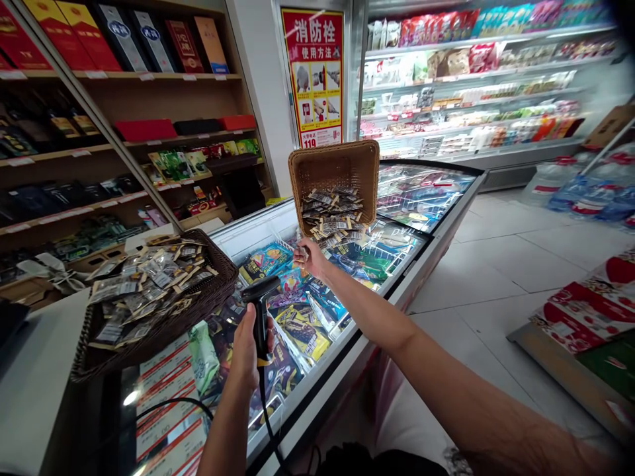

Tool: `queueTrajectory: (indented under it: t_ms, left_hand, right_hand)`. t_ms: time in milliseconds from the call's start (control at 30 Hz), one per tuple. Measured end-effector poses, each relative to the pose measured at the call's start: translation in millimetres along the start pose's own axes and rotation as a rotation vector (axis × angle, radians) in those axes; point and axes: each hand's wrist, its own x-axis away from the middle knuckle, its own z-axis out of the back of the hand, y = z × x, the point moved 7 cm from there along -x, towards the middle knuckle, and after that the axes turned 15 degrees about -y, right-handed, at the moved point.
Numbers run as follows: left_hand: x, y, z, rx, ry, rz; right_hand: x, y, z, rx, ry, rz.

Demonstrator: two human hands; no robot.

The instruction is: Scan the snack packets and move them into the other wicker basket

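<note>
In my left hand [245,347] is a black barcode scanner [260,311], its head pointing up and its cord hanging down over the freezer. My right hand [310,258] is stretched forward at the lower left corner of a tan woven basket [335,162]. Its fingers are closed on what looks like a small packet, mostly hidden by them. Many small packets [335,208] lie in the tan basket, whose opening faces me. To the left of the scanner, a dark brown woven basket [211,291] is heaped with similar clear-and-tan packets [153,277].
Beneath both hands runs a glass-topped freezer [387,301] of colourful ice-cream packs. Price labels [169,396] and a green pack [203,357] are at its near left. A white counter [44,370] stands left, shelves behind. Cartons [590,304] and water bottles [595,188] stand right.
</note>
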Motion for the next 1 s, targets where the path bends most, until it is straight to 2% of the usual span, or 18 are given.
queueTrajectory:
  t_ms: [133, 267, 367, 533, 1000]
  left_hand:
    - [0, 1, 0, -0.003, -0.005, -0.012]
    - [0, -1, 0, -0.017, -0.025, 0.017]
    - [1, 1, -2, -0.034, -0.039, 0.017]
    - [4, 4, -8, -0.089, -0.084, -0.005]
    - [0, -4, -8, -0.145, -0.151, -0.048]
  right_hand:
    - [0, -3, -3, -0.183, -0.020, 0.046]
    - [-3, -1, -8, -0.285, -0.080, 0.025]
    - [-7, 1, -10, -0.271, -0.125, 0.029]
    - [-13, 5, -7, -0.276, -0.104, 0.033]
    - [-17, 14, -5, -0.252, -0.147, 0.027]
